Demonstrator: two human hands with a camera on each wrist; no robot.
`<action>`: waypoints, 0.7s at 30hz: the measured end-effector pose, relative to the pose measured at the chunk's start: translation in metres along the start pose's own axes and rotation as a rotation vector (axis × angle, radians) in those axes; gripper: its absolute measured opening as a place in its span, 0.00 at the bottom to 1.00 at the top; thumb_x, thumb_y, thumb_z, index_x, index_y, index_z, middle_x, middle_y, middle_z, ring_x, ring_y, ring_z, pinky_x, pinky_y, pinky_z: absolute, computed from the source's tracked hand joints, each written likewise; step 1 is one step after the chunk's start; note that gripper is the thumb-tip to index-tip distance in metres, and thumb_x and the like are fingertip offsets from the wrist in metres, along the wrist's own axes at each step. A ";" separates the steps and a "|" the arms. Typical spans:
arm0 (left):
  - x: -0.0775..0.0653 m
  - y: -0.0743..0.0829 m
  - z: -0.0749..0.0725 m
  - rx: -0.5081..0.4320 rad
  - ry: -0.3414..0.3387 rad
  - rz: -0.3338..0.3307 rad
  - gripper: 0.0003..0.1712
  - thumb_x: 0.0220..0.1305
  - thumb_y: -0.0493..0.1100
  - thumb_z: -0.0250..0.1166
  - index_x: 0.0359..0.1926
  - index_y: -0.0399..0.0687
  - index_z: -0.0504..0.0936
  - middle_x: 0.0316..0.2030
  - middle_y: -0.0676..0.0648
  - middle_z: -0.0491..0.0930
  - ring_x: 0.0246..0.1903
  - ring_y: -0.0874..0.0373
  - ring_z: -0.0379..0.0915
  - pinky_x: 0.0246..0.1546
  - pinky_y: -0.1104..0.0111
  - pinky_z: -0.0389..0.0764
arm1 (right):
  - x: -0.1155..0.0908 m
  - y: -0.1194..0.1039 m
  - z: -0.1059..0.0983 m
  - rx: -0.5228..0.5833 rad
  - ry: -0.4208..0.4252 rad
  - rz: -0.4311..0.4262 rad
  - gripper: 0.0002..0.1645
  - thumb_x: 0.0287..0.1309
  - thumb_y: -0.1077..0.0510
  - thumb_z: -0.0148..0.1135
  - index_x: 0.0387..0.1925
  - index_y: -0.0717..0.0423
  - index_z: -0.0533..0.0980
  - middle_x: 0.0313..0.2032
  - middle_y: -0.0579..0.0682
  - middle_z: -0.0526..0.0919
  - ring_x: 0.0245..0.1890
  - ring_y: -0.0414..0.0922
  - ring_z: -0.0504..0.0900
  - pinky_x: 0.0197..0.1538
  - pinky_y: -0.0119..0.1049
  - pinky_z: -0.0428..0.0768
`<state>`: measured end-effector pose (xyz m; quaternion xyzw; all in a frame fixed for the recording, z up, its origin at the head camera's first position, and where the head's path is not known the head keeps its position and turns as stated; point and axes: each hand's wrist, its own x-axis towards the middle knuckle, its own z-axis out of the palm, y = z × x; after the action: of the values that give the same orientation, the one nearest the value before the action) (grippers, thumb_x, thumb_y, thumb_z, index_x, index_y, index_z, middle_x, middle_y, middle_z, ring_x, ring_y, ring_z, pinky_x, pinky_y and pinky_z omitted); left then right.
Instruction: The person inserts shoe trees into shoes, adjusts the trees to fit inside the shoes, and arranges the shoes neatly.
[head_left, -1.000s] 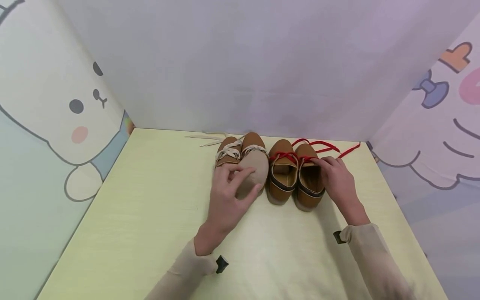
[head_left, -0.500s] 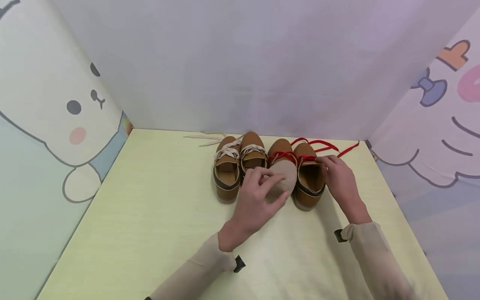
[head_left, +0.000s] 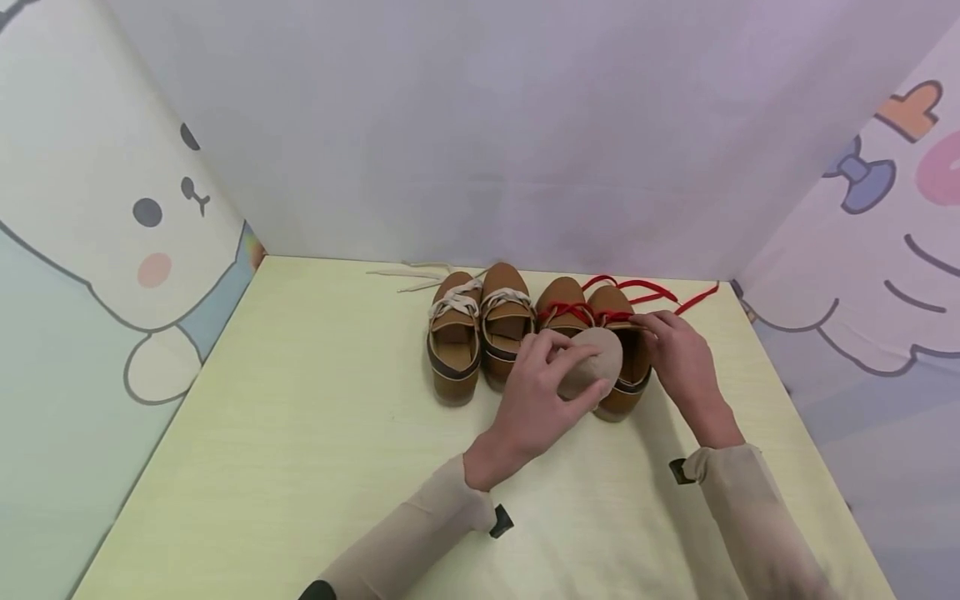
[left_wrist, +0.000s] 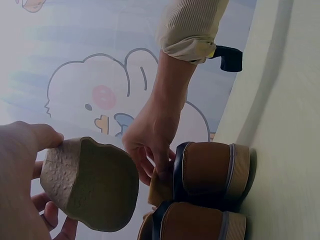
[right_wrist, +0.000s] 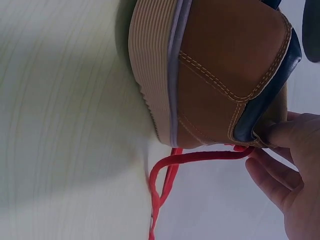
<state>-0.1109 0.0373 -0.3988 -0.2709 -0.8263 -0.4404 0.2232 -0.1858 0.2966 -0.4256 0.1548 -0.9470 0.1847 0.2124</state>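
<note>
My left hand (head_left: 532, 400) pinches a hollow, beige moulded-pulp shoe insert (head_left: 606, 354) between fingers and thumb. It is held above the red-laced shoes and overlaps both openings in the head view; its open hollow side shows as the dark part of the insert (left_wrist: 107, 187) in the left wrist view. My right hand (head_left: 682, 367) pinches the opening's edge, near the tongue, of the rightmost brown shoe (head_left: 617, 406), thumb inside. That shoe (right_wrist: 220, 65) stands flat on its ribbed sole. Its red-laced mate (head_left: 561, 292) stands close on its left, partly hidden by my left hand.
Two brown shoes with white laces, the outer shoe (head_left: 453, 387) and the inner shoe (head_left: 502, 279), stand to the left in the same row. Loose red laces (head_left: 652, 289) trail behind toward the back wall (head_left: 480, 167). All stand on a pale yellow table (head_left: 315, 375).
My left hand has carried the insert rightward, from over the white-laced shoes across to the red-laced ones, uncovering the white-laced openings. My right hand keeps its place on the rightmost shoe.
</note>
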 end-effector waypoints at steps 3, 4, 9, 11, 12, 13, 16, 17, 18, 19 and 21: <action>0.004 0.001 0.006 -0.004 -0.020 -0.005 0.21 0.66 0.53 0.73 0.58 0.57 0.85 0.49 0.52 0.77 0.49 0.58 0.69 0.49 0.68 0.74 | -0.001 0.000 0.000 0.014 -0.004 0.006 0.18 0.62 0.73 0.66 0.52 0.57 0.84 0.46 0.62 0.86 0.44 0.61 0.85 0.45 0.61 0.83; 0.005 0.001 0.009 -0.007 -0.028 -0.008 0.21 0.66 0.53 0.73 0.58 0.58 0.85 0.48 0.52 0.77 0.49 0.58 0.69 0.48 0.68 0.74 | -0.001 0.000 0.000 0.020 -0.007 0.010 0.18 0.63 0.73 0.66 0.52 0.57 0.84 0.46 0.62 0.86 0.45 0.61 0.85 0.45 0.62 0.83; 0.010 0.001 0.019 -0.015 -0.059 -0.024 0.21 0.67 0.54 0.72 0.59 0.57 0.85 0.47 0.52 0.77 0.49 0.58 0.68 0.47 0.70 0.74 | -0.002 0.000 0.002 0.043 -0.014 0.025 0.16 0.65 0.71 0.65 0.52 0.58 0.84 0.47 0.62 0.86 0.46 0.62 0.85 0.47 0.63 0.82; 0.012 0.001 0.022 -0.006 -0.069 -0.030 0.22 0.68 0.55 0.72 0.59 0.58 0.85 0.47 0.52 0.76 0.49 0.58 0.68 0.48 0.70 0.74 | -0.002 0.001 0.002 0.054 -0.011 0.028 0.15 0.66 0.70 0.64 0.52 0.58 0.84 0.47 0.62 0.86 0.47 0.62 0.84 0.48 0.63 0.82; 0.013 0.001 0.024 0.001 -0.075 -0.032 0.22 0.68 0.55 0.71 0.60 0.58 0.85 0.47 0.52 0.76 0.49 0.58 0.68 0.48 0.70 0.74 | -0.002 0.001 0.002 0.058 -0.008 0.030 0.15 0.67 0.70 0.64 0.52 0.58 0.84 0.48 0.62 0.86 0.48 0.62 0.84 0.49 0.63 0.82; 0.013 0.002 0.026 0.009 -0.081 -0.035 0.22 0.68 0.56 0.71 0.60 0.58 0.85 0.47 0.52 0.76 0.49 0.59 0.68 0.48 0.70 0.74 | -0.002 0.002 0.002 0.061 -0.006 0.032 0.14 0.67 0.69 0.64 0.52 0.58 0.84 0.48 0.62 0.86 0.48 0.62 0.84 0.49 0.63 0.82; 0.017 0.001 0.032 0.039 -0.101 -0.045 0.22 0.69 0.58 0.70 0.60 0.60 0.84 0.46 0.54 0.74 0.47 0.60 0.66 0.48 0.72 0.72 | -0.003 0.003 0.002 0.069 -0.005 0.041 0.14 0.68 0.68 0.64 0.52 0.58 0.84 0.48 0.62 0.86 0.49 0.62 0.84 0.51 0.63 0.81; 0.018 0.001 0.034 0.047 -0.109 -0.047 0.22 0.69 0.58 0.70 0.60 0.59 0.84 0.45 0.54 0.74 0.47 0.61 0.66 0.47 0.72 0.72 | -0.003 0.003 0.002 0.071 -0.006 0.044 0.14 0.68 0.68 0.64 0.52 0.58 0.84 0.48 0.62 0.86 0.49 0.62 0.84 0.51 0.63 0.81; 0.020 0.001 0.037 0.060 -0.117 -0.050 0.22 0.69 0.58 0.69 0.59 0.60 0.84 0.45 0.54 0.74 0.46 0.61 0.66 0.47 0.73 0.71 | -0.003 0.003 0.001 0.075 -0.009 0.048 0.14 0.68 0.67 0.64 0.53 0.58 0.84 0.49 0.62 0.86 0.49 0.62 0.84 0.51 0.63 0.81; 0.021 0.000 0.039 0.075 -0.124 -0.053 0.21 0.69 0.59 0.69 0.59 0.60 0.84 0.45 0.54 0.74 0.46 0.62 0.65 0.47 0.73 0.71 | -0.003 0.003 0.001 0.080 -0.013 0.053 0.14 0.68 0.67 0.64 0.53 0.58 0.84 0.49 0.62 0.86 0.49 0.62 0.84 0.52 0.63 0.81; 0.024 0.000 0.044 0.108 -0.137 -0.059 0.21 0.69 0.60 0.69 0.58 0.60 0.84 0.45 0.54 0.74 0.47 0.62 0.66 0.47 0.74 0.71 | -0.003 0.003 0.001 0.089 -0.021 0.061 0.14 0.68 0.67 0.64 0.53 0.57 0.84 0.49 0.62 0.86 0.50 0.62 0.83 0.52 0.63 0.81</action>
<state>-0.1349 0.0802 -0.4068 -0.2635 -0.8698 -0.3820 0.1674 -0.1844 0.2998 -0.4286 0.1370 -0.9444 0.2312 0.1894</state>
